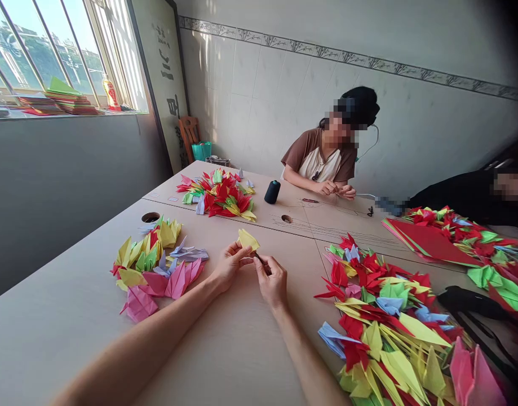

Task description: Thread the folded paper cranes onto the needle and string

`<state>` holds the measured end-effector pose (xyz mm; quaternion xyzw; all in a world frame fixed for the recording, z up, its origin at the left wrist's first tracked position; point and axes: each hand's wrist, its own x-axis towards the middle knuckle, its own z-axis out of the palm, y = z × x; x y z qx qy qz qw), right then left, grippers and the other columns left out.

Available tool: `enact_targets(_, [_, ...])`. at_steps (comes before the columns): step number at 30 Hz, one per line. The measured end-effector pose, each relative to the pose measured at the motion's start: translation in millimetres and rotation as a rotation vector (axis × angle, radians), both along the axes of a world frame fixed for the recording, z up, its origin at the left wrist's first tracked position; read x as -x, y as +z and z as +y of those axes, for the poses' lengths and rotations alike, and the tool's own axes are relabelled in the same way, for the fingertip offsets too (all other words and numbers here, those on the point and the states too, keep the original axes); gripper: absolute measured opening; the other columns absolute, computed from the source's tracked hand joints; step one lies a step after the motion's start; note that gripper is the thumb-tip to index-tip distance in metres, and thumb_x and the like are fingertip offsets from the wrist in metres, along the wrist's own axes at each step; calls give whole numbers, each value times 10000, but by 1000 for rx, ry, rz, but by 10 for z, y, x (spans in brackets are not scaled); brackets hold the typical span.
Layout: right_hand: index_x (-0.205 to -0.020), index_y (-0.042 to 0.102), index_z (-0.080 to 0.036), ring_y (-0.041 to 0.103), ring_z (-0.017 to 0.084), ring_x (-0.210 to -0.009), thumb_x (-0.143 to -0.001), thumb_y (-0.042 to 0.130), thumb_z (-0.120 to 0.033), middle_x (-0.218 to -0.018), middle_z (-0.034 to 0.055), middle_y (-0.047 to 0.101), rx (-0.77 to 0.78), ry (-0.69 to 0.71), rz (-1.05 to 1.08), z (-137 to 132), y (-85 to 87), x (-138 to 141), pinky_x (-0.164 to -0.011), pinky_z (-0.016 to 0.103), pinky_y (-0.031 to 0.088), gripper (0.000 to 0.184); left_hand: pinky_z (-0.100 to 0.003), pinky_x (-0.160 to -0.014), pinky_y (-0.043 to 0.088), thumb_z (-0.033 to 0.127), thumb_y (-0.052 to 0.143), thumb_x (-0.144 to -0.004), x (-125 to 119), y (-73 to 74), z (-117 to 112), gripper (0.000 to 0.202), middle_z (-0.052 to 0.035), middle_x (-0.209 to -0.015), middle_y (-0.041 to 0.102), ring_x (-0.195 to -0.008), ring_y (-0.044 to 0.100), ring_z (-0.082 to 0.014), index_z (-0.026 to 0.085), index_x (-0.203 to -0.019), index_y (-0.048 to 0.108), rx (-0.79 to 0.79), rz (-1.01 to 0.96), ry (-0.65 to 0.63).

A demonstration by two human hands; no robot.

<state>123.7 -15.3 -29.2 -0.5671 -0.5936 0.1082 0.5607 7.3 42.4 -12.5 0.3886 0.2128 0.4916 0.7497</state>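
Note:
My left hand (230, 264) is closed on a yellow folded-paper piece (247, 239), pinching its lower edge. Close against it, my right hand (272, 281) grips a slim dark tool (259, 257) whose tip points at the yellow paper; its exact kind is too small to tell. To the left lies a cluster of folded paper cranes (142, 265) in yellow, green, pink and pale blue. A larger heap of folded paper cranes (381, 316), mostly red, yellow and green, spreads beside my right forearm.
Across the table (225, 349) a person (320, 152) handles thin thread. A dark thread spool (273, 192) stands near another crane pile (220, 194). Red paper sheets (428, 242) lie at right, near a second person's dark sleeve (453, 194). The tabletop has round holes.

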Motion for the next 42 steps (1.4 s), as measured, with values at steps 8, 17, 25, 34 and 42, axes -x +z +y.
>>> enact_targets(8, [-908, 658, -159, 570, 127, -617, -878, 486, -340, -769, 48, 669, -4, -5, 7, 8, 1, -4, -592, 220, 451, 252, -286, -742, 486, 264, 724, -697, -6, -22, 11, 204, -26, -844, 614, -775, 584, -127, 138, -814, 614, -13, -3, -5])
enact_targets(17, [-890, 662, -153, 550, 120, -589, -875, 491, -358, -734, 45, 659, 4, -9, 22, 14, -2, -7, -573, 216, 446, 267, -276, -734, 479, 306, 733, -682, -3, -25, 11, 245, -23, -843, 618, -771, 588, -127, 143, -823, 618, -16, 17, -3])
enact_targets(25, [-889, 660, -154, 582, 124, -608, -850, 521, -404, -750, 42, 668, 31, 5, 145, 12, -4, 4, -568, 214, 462, 289, -247, -700, 479, 280, 709, -712, 6, -9, 11, 212, -30, -857, 621, -773, 595, -122, 140, -834, 606, -12, 51, 21])
enact_targets(34, [-909, 600, -132, 597, 137, -581, -759, 620, -424, -745, 50, 654, 77, 35, 525, 9, 52, -29, -536, 233, 500, 329, -203, -555, 417, 372, 688, -712, 23, 65, -62, 252, -14, -721, 635, -616, 589, -109, 141, -791, 625, -172, 282, -64])
enact_targets(42, [-822, 570, -145, 575, 119, -562, -750, 609, -336, -694, 19, 626, 82, 84, 590, 43, -19, -37, -521, 220, 481, 208, -223, -556, 439, 479, 584, -771, 15, 57, -85, 354, -46, -740, 639, -631, 611, -142, 132, -821, 635, -141, 275, -26])
